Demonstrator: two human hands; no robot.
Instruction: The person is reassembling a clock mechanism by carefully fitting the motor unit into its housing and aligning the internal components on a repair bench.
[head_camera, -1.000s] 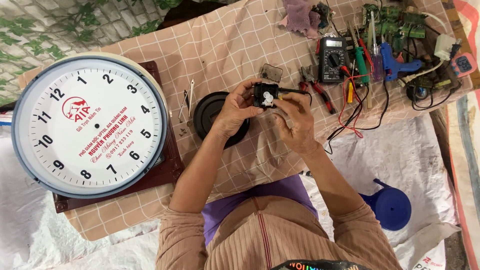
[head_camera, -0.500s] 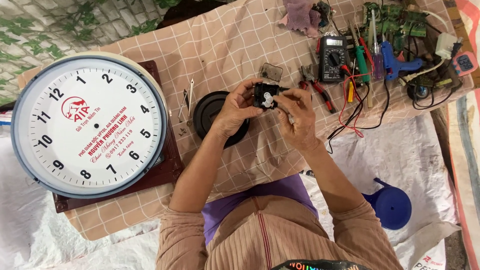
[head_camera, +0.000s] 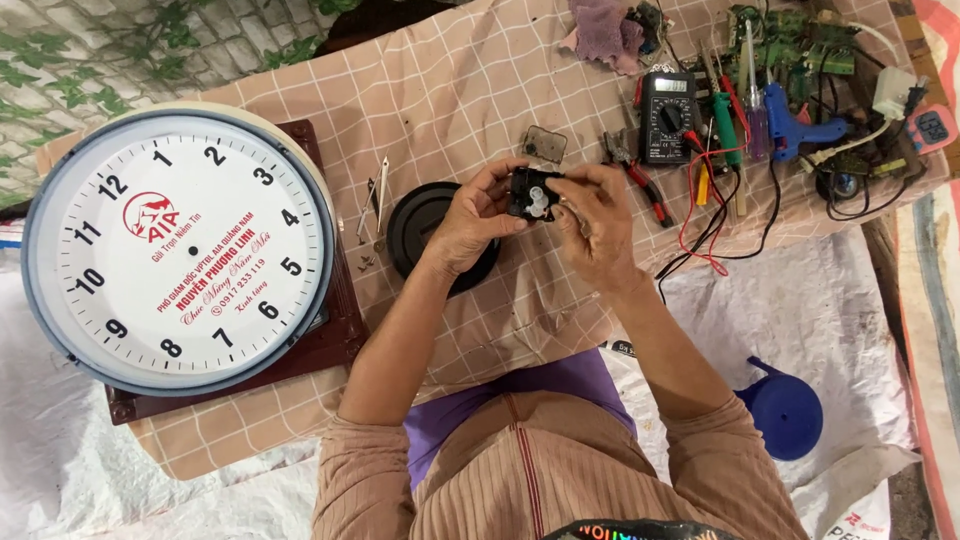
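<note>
Hands meet at centre: left hand (head_camera: 472, 222) and right hand (head_camera: 592, 222) both pinch the small black clock mechanism (head_camera: 531, 194). Judging by this, its white gear is being worked; the next move needs fine fingertip control. Wall clock (head_camera: 180, 250) lies at nine o'clock.

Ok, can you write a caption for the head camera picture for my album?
Both hands, left hand and right hand, hold a small black clock mechanism above a checked cloth, beside a big round wall clock.

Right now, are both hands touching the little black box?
Touching. The head view shows the left hand gripping the small black box from one side and the right hand pinching its other side, with no gap.
</note>
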